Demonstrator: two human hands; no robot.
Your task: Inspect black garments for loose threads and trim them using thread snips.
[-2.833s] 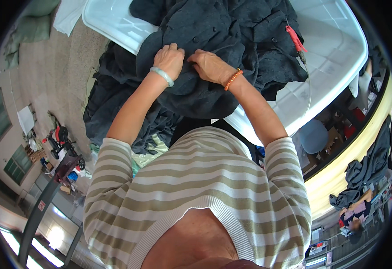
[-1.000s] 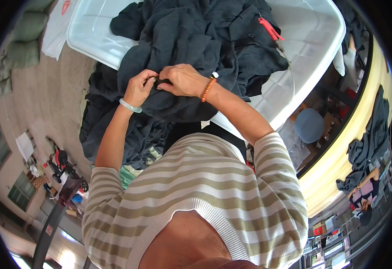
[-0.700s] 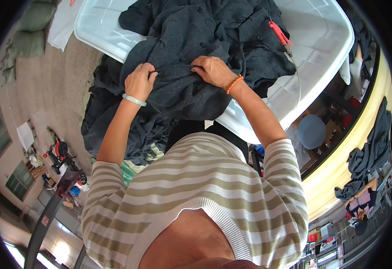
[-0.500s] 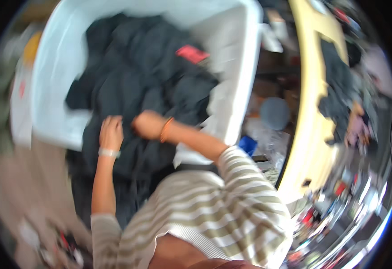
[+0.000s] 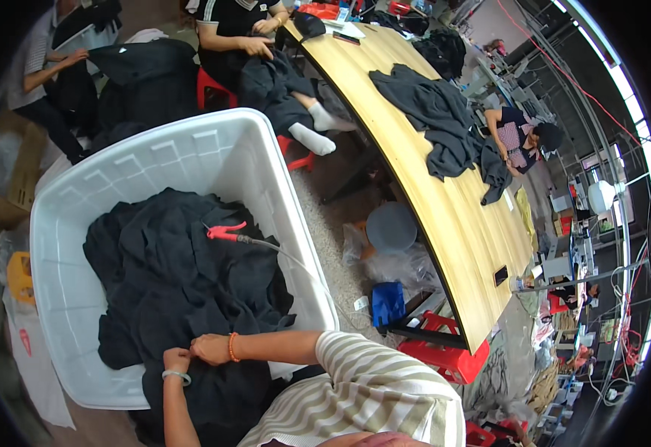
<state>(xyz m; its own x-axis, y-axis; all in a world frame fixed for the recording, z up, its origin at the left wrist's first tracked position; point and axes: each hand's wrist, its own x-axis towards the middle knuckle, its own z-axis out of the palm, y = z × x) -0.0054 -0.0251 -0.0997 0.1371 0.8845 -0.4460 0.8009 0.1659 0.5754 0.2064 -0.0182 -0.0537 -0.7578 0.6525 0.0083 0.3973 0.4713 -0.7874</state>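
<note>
A large white plastic tub [image 5: 307,246] holds a heap of black cloth garments [image 5: 184,261]. At its near edge my left hand [image 5: 178,360], with a pale bangle at the wrist, is closed on a black garment [image 5: 213,387] that hangs over the rim toward me. My right hand [image 5: 210,349], wearing an orange bead bracelet, pinches the same cloth right beside the left. The fingertips are partly hidden, so the exact grip does not show. On the heap beyond my hands lies a red air blow gun [image 5: 225,232] with a grey hose running over the tub's right wall.
A long wooden table [image 5: 415,201] stands to the right, with black garments [image 5: 444,123] and a phone [image 5: 500,276] on it. Red stools [image 5: 444,357] and a round grey stool [image 5: 392,226] are near it. Co-workers [image 5: 239,45] sit beyond the tub handling black cloth.
My view has swung, so the tub appears lower and co-workers show beyond it. My hands, apart before, are now together on the garment. The blurred red thing now shows clearly.
</note>
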